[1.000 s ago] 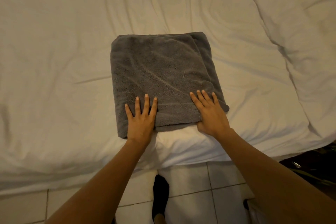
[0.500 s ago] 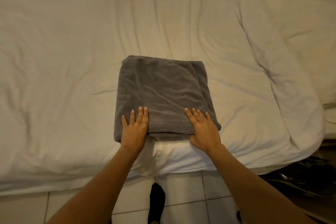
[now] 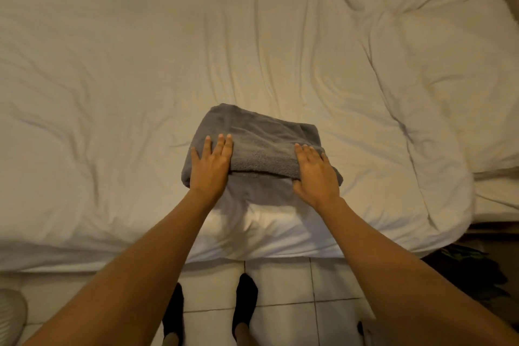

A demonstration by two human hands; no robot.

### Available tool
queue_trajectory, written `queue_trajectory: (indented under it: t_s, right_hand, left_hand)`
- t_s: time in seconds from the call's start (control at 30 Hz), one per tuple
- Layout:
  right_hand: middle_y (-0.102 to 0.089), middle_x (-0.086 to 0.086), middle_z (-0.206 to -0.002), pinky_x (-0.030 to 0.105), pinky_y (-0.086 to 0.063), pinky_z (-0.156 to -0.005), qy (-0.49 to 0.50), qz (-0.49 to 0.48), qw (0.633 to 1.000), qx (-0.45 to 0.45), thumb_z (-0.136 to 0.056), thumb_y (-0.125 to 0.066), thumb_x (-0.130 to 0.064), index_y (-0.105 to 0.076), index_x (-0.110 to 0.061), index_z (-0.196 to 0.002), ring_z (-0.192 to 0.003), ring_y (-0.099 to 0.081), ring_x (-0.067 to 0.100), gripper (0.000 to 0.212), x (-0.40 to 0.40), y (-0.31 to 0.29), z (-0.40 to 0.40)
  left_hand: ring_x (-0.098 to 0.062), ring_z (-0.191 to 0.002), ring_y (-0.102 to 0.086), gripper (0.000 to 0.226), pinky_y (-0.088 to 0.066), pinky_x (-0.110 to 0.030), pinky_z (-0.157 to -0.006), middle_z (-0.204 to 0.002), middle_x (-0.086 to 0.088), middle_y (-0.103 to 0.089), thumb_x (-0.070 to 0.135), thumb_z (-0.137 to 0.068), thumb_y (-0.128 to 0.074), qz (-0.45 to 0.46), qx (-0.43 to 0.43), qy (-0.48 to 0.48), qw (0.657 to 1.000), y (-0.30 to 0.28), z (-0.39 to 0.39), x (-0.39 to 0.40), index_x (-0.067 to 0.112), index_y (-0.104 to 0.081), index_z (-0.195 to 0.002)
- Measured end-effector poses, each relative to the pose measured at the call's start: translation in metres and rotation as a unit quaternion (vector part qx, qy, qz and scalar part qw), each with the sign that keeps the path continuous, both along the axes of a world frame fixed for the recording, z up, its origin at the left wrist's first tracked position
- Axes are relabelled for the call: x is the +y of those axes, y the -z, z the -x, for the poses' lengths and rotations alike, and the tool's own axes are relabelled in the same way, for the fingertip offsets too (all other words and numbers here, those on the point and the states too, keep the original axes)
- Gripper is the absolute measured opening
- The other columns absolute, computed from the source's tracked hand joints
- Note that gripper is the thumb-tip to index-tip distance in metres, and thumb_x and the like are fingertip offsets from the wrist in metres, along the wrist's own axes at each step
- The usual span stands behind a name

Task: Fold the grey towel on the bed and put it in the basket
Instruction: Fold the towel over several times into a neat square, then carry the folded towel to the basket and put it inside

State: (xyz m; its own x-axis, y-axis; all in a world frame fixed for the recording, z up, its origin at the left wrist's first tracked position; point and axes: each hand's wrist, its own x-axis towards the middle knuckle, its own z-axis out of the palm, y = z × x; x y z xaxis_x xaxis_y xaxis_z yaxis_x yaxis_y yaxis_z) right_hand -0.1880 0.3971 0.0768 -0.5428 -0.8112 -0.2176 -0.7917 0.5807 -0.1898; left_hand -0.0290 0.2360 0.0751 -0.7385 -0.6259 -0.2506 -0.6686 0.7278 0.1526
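The grey towel (image 3: 264, 143) lies folded on the white bed (image 3: 112, 121), near the bed's front edge. Its near edge is raised and doubled over towards the far side, which makes a thick rolled front. My left hand (image 3: 210, 166) grips the left end of that raised edge, fingers on top and thumb hidden under the cloth. My right hand (image 3: 316, 174) holds the right end the same way. No basket can be made out for certain.
A rumpled white duvet (image 3: 438, 109) is bunched on the bed's right side. Below the bed is a tiled floor (image 3: 283, 284) with my feet in dark socks (image 3: 247, 298). A pale ribbed object (image 3: 11, 314) shows at the bottom left and dark items (image 3: 471, 270) at the bottom right.
Both hands went from lying flat on the towel's near edge to gripping it and carrying it towards the far side. The towel now looks shorter and thicker. The view takes in more of the bed.
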Motion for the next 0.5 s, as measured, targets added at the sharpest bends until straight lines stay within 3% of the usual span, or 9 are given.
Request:
queue_trajectory:
  t_s: [0.5]
  right_hand:
    - [-0.032, 0.019, -0.149, 0.046, -0.021, -0.115, -0.138, 0.021, 0.988, 0.061, -0.075, -0.06, -0.017, -0.022, -0.007, -0.146, -0.139, -0.029, 0.031, 0.082, -0.109, -0.093, -0.062]
  left_hand:
    - [-0.042, -0.143, -0.018, 0.065, -0.025, -0.059, -0.112, -0.156, -0.011, -0.023, -0.006, -0.09, -0.045, 0.03, 0.05, -0.139, 0.989, -0.077, -0.099, -0.058, 0.011, -0.019, -0.147]
